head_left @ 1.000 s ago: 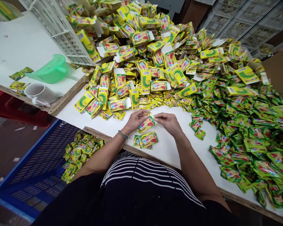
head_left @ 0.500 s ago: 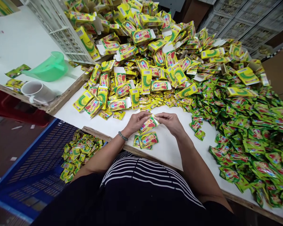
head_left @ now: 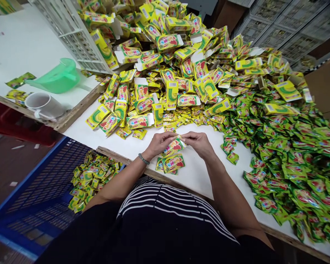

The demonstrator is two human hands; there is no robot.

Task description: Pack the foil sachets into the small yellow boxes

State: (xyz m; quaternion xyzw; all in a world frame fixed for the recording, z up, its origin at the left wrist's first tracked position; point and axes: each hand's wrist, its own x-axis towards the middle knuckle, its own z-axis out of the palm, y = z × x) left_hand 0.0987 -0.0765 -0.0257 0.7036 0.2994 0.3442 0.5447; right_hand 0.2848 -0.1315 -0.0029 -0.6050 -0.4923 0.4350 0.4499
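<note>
My left hand [head_left: 161,143] and my right hand [head_left: 195,141] meet over the white table, both closed at the upper edge of a small printed candy box [head_left: 173,147]. The box is yellow and green with a red fruit picture. Fingers cover part of its end, so I cannot tell whether the flap is fully closed. Just below it, nearer my body, two or so similar printed packs [head_left: 173,163] lie overlapping on the table. A bead bracelet [head_left: 143,158] circles my left wrist.
Yellow boxes [head_left: 167,42] pile up ahead, many with open flaps. Green candy sachets [head_left: 297,165] heap at right. At left are a white crate [head_left: 85,40], a green scoop [head_left: 56,79] and a white mug [head_left: 42,104]. A blue basket [head_left: 30,205] with packs stands below.
Both hands stay on the box with almost the same grip. The whole view has shifted very slightly; nothing else has visibly moved.
</note>
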